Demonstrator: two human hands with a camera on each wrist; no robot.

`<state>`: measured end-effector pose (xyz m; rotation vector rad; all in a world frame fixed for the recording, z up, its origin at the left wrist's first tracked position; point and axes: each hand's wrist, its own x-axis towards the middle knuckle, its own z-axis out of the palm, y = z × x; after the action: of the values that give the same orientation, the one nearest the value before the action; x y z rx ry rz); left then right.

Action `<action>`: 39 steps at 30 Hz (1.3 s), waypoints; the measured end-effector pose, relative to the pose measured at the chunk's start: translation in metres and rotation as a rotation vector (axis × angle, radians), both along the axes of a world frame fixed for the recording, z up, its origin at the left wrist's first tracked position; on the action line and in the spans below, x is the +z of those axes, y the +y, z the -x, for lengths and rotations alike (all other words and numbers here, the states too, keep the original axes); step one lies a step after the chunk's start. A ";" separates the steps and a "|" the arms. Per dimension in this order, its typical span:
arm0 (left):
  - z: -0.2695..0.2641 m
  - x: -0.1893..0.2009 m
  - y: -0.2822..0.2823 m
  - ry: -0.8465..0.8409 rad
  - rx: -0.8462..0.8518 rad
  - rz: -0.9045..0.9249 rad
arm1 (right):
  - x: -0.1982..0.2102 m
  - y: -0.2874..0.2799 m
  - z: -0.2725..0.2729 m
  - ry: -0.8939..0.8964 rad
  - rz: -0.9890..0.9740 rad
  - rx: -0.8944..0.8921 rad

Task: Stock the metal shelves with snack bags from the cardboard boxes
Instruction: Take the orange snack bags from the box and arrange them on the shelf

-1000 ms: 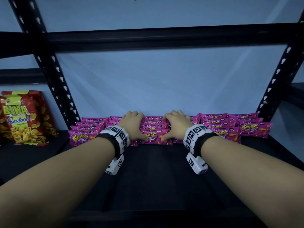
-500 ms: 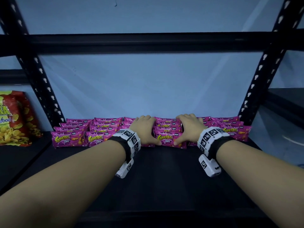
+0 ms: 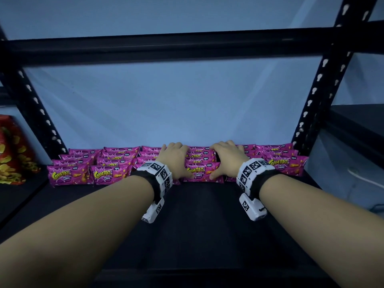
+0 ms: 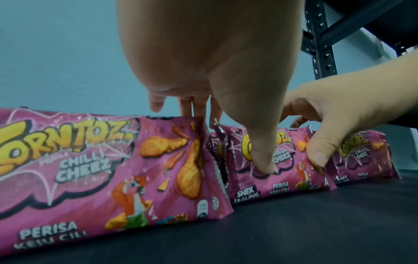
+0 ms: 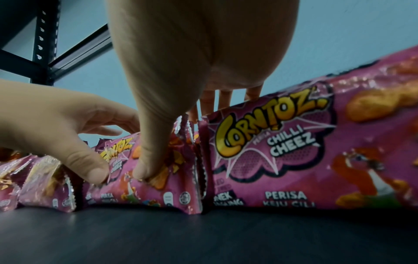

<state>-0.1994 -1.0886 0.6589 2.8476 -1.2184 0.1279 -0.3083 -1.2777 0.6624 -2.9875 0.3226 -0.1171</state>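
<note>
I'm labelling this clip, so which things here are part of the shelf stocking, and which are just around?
Part of the job:
- stack of pink Corntoz bags, gripped by the left hand and right hand
- other pink bags in the row
- black metal shelf

Just around:
- red snack bag on the next shelf
- pale wall

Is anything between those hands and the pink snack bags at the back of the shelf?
Nothing visible. The left hand and right hand already grip the middle stack of pink bags, thumbs pressed on its front bag, fingers curled over the top.
</note>
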 end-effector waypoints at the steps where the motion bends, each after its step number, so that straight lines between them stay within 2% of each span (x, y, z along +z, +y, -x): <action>1: -0.002 0.000 0.000 -0.001 0.004 0.007 | 0.000 -0.001 -0.001 0.000 -0.003 0.004; 9: -0.015 -0.005 0.015 -0.014 0.043 0.087 | -0.003 -0.001 0.002 -0.039 -0.042 0.016; 16: -0.016 -0.009 0.027 -0.100 0.021 0.074 | -0.003 0.004 0.008 -0.089 0.026 0.013; 21: -0.013 -0.005 0.031 -0.123 0.056 0.052 | -0.005 0.007 0.013 -0.141 0.119 -0.052; 27: -0.012 -0.011 0.031 -0.040 0.058 0.087 | -0.007 0.011 0.018 -0.120 0.096 -0.111; 39: -0.011 -0.014 0.032 0.024 0.044 0.185 | -0.006 0.016 0.018 -0.065 -0.013 -0.174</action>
<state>-0.1884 -1.0566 0.6449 2.7095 -1.0788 0.1967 -0.3267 -1.2613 0.6564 -2.9302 0.5734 -0.2282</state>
